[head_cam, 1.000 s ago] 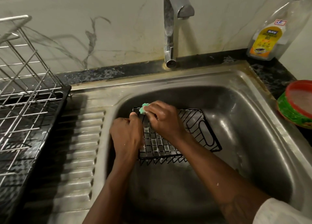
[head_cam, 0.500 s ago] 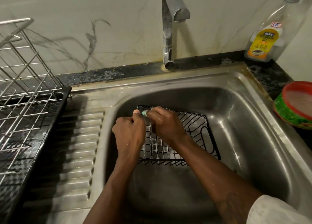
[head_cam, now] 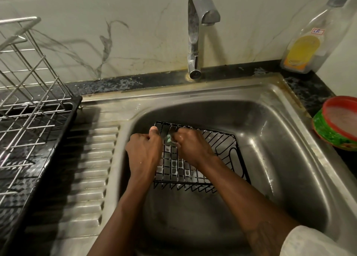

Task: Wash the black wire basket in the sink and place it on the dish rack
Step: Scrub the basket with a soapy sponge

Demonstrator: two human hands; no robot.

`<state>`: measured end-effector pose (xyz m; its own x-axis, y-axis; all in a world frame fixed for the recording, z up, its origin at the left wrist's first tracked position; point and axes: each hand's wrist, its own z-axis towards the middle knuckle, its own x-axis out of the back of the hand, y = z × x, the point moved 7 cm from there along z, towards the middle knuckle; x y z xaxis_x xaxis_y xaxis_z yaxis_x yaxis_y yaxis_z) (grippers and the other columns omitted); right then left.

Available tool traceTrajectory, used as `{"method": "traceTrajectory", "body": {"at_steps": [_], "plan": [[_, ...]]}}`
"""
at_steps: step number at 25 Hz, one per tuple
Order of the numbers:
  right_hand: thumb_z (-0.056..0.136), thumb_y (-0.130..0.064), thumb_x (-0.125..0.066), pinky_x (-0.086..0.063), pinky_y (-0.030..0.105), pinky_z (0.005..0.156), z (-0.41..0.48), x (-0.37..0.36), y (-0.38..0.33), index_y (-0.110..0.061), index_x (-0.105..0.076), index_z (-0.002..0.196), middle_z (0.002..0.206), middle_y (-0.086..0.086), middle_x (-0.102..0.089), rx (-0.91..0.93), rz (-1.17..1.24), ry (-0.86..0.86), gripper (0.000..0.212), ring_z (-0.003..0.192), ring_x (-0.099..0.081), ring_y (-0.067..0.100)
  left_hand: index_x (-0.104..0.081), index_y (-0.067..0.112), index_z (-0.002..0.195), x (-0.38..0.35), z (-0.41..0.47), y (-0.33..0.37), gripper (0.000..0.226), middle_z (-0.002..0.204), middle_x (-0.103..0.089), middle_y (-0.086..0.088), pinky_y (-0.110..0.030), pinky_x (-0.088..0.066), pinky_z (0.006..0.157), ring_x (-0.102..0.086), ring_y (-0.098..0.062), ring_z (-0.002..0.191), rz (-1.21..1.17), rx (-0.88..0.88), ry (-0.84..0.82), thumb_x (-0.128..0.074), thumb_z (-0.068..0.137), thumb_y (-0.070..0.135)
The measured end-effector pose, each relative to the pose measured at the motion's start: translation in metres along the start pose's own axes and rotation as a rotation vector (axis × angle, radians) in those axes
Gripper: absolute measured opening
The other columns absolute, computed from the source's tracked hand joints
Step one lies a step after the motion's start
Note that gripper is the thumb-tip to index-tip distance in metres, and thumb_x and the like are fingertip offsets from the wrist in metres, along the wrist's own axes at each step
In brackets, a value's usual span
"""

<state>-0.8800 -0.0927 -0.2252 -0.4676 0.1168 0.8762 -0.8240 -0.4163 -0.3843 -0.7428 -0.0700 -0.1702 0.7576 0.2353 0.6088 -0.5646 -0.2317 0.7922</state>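
Basket: my left hand grips the black wire basket rim, inside the sink.
Scrub: my right hand pinches a green scrubber against the wires.

The clear bottle at the sink's back right corner carries a small white sticker with red handwriting, perhaps "65"; its yellow label is too blurred to read.

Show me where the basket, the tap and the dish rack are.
basket (head_cam: 222,145): head view, right side wires.
tap (head_cam: 193,43): head view, upright pipe.
dish rack (head_cam: 29,93): head view, steel wires at left.
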Motion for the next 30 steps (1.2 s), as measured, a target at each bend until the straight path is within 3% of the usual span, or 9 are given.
{"method": "traceTrajectory", "body": {"at_steps": [5, 9, 11, 16, 20, 22, 24, 28, 30], "plan": [[0.091, -0.005, -0.059, -0.054, 0.035, 0.064, -0.007, 0.020, 0.009, -0.010, -0.070, 0.100, 0.091, 0.007, -0.066, 0.034, 0.036, 0.255, 0.015, 0.072, -0.064, 0.026, -0.052, 0.002, 0.054, 0.002, -0.001, 0.003, 0.061, 0.051, -0.054, -0.009, -0.042, -0.051, 0.065, -0.056, -0.032, 0.054, 0.011, 0.012, 0.010, -0.049, 0.104, 0.037], [0.091, 0.000, -0.059, -0.052, 0.030, 0.059, -0.010, 0.001, 0.018, -0.011, -0.071, 0.090, 0.081, 0.005, -0.061, -0.059, 0.084, -0.051, 0.016, 0.065, -0.056, 0.017, -0.056, -0.002, 0.056, 0.005, 0.000, 0.000, 0.061, 0.051, -0.056, -0.011, -0.044, -0.054, 0.062, -0.065, -0.043, 0.060, -0.008, 0.030, 0.009, -0.051, 0.103, 0.036], [0.089, 0.001, -0.061, -0.046, 0.024, 0.055, -0.012, 0.005, 0.023, -0.010, -0.071, 0.084, 0.076, 0.002, -0.057, -0.063, 0.089, -0.059, 0.016, 0.060, -0.049, 0.012, -0.052, 0.004, 0.052, 0.006, 0.000, 0.003, 0.060, 0.050, -0.056, -0.012, -0.046, -0.054, 0.064, -0.066, -0.044, 0.062, -0.006, 0.013, 0.019, -0.050, 0.103, 0.035], [0.084, -0.001, -0.064, -0.051, 0.029, 0.063, -0.010, 0.037, 0.038, -0.009, -0.070, 0.091, 0.085, 0.005, -0.067, -0.015, 0.083, 0.296, 0.012, 0.069, -0.061, 0.020, -0.050, 0.004, 0.051, 0.013, 0.004, -0.002, 0.063, 0.048, -0.055, -0.010, -0.040, -0.050, 0.067, -0.057, -0.032, 0.053, -0.002, 0.049, 0.077, -0.048, 0.103, 0.037], [0.081, -0.004, -0.061, -0.052, 0.032, 0.060, -0.017, 0.007, 0.050, -0.013, -0.074, 0.084, 0.079, 0.005, -0.068, -0.092, 0.054, 0.048, 0.016, 0.066, -0.063, 0.023, -0.052, 0.005, 0.052, 0.014, 0.005, -0.006, 0.061, 0.049, -0.057, -0.010, -0.044, -0.058, 0.068, -0.065, -0.039, 0.058, -0.044, 0.079, 0.064, -0.049, 0.104, 0.038], [0.078, -0.004, -0.063, -0.053, 0.026, 0.063, -0.022, -0.005, 0.065, -0.015, -0.077, 0.085, 0.082, 0.005, -0.073, -0.209, 0.000, -0.063, 0.020, 0.071, -0.068, 0.025, -0.050, 0.006, 0.051, 0.013, 0.003, -0.004, 0.061, 0.049, -0.056, -0.008, -0.043, -0.057, 0.067, -0.066, -0.039, 0.059, -0.053, 0.078, 0.061, -0.050, 0.103, 0.037], [0.080, -0.004, -0.063, -0.049, 0.024, 0.061, -0.021, 0.006, 0.070, -0.016, -0.078, 0.086, 0.082, 0.003, -0.071, -0.238, 0.027, 0.018, 0.020, 0.070, -0.067, 0.025, -0.052, 0.003, 0.052, 0.015, 0.003, -0.002, 0.061, 0.048, -0.054, -0.007, -0.037, -0.053, 0.062, -0.064, -0.037, 0.057, -0.061, 0.081, 0.076, -0.050, 0.103, 0.036], [0.081, 0.000, -0.063, -0.053, 0.032, 0.063, -0.015, 0.044, 0.058, -0.010, -0.071, 0.088, 0.083, 0.004, -0.070, -0.093, 0.036, 0.350, 0.015, 0.071, -0.065, 0.021, -0.060, -0.006, 0.059, 0.019, 0.002, 0.001, 0.061, 0.048, -0.053, -0.007, -0.029, -0.032, 0.053, -0.050, -0.022, 0.049, -0.009, 0.072, 0.116, -0.048, 0.105, 0.033], [0.080, 0.002, -0.065, -0.052, 0.032, 0.061, -0.015, 0.048, 0.059, -0.011, -0.069, 0.087, 0.082, 0.004, -0.070, -0.117, 0.034, 0.348, 0.015, 0.069, -0.064, 0.022, -0.061, -0.006, 0.060, 0.020, 0.002, 0.001, 0.061, 0.048, -0.054, -0.008, -0.028, -0.033, 0.052, -0.053, -0.024, 0.051, -0.012, 0.078, 0.114, -0.048, 0.105, 0.033]]}}
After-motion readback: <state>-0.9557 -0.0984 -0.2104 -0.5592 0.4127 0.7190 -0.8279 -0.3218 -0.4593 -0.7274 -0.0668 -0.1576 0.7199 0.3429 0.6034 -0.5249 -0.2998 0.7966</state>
